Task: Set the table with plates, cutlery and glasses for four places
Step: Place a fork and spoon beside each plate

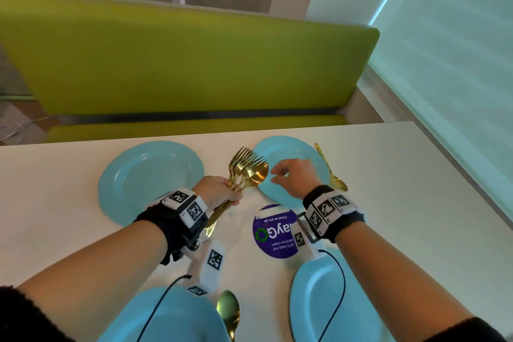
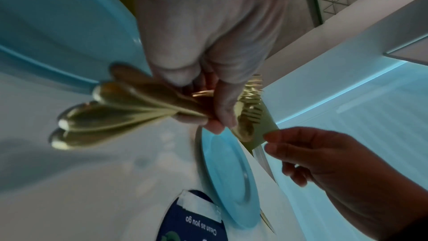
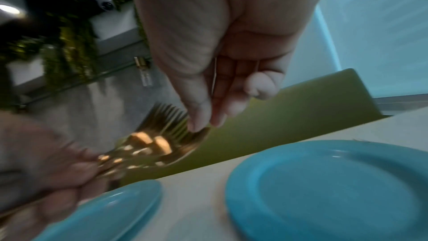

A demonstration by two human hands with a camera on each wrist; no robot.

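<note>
My left hand (image 1: 219,191) grips a bundle of gold forks and spoons (image 1: 247,169) by the handles, heads fanned out above the gap between the two far plates. In the left wrist view the handles (image 2: 115,114) stick out below its fist (image 2: 208,52). My right hand (image 1: 291,175) hovers over the far right blue plate (image 1: 283,147), empty, its fingers relaxed. Its fingertips (image 3: 199,124) are right beside the fork tines (image 3: 166,116). The other blue plates sit far left (image 1: 150,175), near left (image 1: 172,319) and near right (image 1: 313,300).
One gold spoon (image 1: 331,172) lies just right of the far right plate, another (image 1: 229,311) right of the near left plate. A purple round sticker (image 1: 273,230) marks the white table (image 1: 402,189). A green bench back (image 1: 194,64) runs along the far edge.
</note>
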